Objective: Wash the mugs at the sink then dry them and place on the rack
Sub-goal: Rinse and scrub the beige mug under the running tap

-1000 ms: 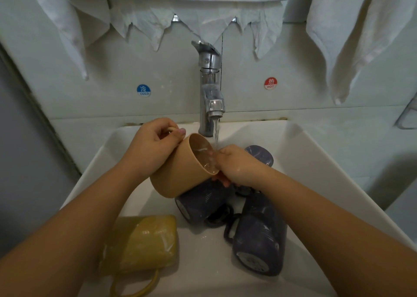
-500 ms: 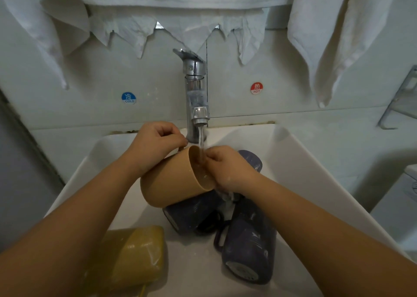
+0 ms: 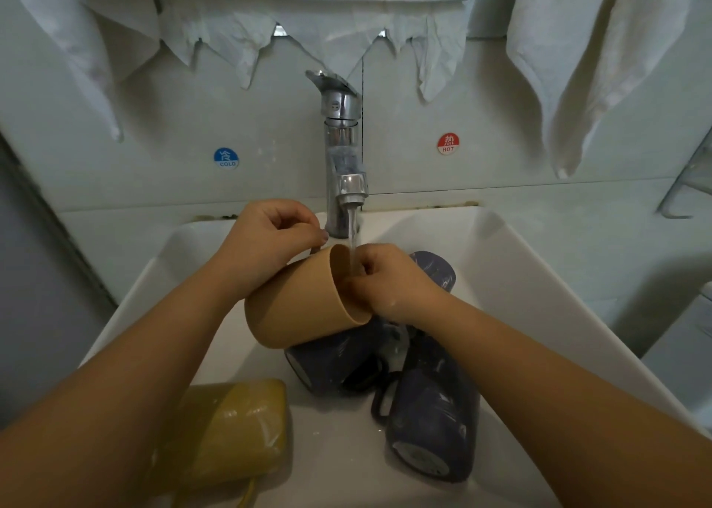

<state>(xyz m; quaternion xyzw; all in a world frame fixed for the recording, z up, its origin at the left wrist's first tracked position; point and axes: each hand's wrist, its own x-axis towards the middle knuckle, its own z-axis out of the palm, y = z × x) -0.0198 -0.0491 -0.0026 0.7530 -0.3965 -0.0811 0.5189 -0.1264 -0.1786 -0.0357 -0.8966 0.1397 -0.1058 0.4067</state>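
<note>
The tan mug (image 3: 304,303) is now tipping flatter, mouth turning rightward. Nearest, a yellow mug (image 3: 231,434) is lying below-left of it in the sink (image 3: 512,276); navy mugs (image 3: 431,422) (three, lying down) are crowding underneath. The left hand (image 3: 269,237) is gripping its handle, the right hand (image 3: 385,280) pinching its rim. Beyond, the faucet (image 3: 343,153) is running.

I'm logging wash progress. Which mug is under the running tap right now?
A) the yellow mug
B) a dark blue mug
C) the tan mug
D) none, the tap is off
C: the left hand holds the tan mug tilted under the faucet stream, while the right hand rubs its rim.
</note>
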